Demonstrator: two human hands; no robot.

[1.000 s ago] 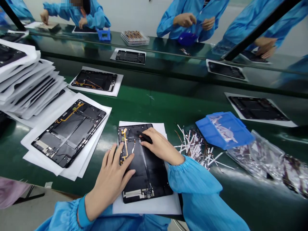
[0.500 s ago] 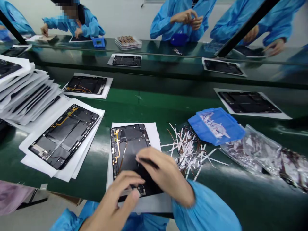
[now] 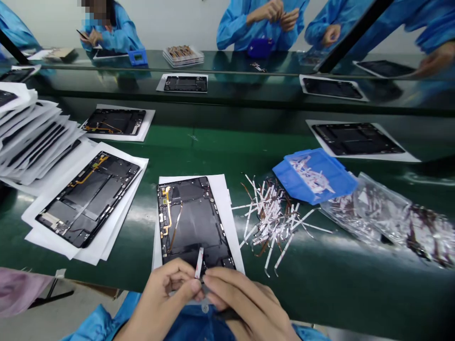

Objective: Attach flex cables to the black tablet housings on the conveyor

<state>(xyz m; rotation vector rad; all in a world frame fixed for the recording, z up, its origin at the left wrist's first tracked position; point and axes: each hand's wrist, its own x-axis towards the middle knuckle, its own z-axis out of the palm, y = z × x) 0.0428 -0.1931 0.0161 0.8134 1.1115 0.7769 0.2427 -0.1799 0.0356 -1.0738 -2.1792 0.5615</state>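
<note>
Hands: two, the left hand point(image 3: 167, 298) and the right hand point(image 3: 249, 303).
Held: one white strip point(image 3: 199, 262).
Near belt: four open tablets point(image 3: 194, 222), each on its own sheet.
Far shelf: at least three more.
Left pile: stacked tablets point(image 3: 31, 128), too many to count.
Trays: two blue trays point(image 3: 314, 175), one large and one small.
Heap: loose strips point(image 3: 273, 220), too many to count.
Across the belt: at least three co-workers point(image 3: 245, 28).

Green tabletop point(image 3: 220, 147); black tablet chassis point(image 3: 194, 222) on white sheet point(image 3: 227, 208); blue tray point(image 3: 314, 177); white strip point(image 3: 199, 263).
</note>
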